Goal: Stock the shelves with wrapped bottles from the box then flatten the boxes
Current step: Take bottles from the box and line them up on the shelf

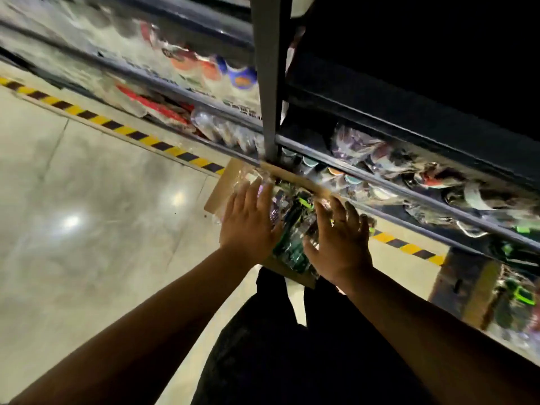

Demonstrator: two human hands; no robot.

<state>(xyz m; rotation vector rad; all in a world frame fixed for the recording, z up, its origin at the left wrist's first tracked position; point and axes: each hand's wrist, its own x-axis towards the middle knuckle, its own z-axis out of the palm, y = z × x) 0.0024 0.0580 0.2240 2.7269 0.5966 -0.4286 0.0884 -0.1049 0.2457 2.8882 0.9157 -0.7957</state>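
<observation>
An open cardboard box stands on the floor against the foot of the shelving. Inside it lies a pack of dark bottles with green labels in clear wrap. My left hand reaches down over the pack's left side with fingers straight and spread. My right hand hovers over its right side, fingers also extended. Whether either palm touches the wrap is unclear. The image is blurred by motion.
Dark metal shelving with a grey upright post runs diagonally, holding wrapped bottle packs on several levels. Yellow-black tape marks the glossy floor along it. Another open box with green-labelled bottles stands at right. My dark trousers are below.
</observation>
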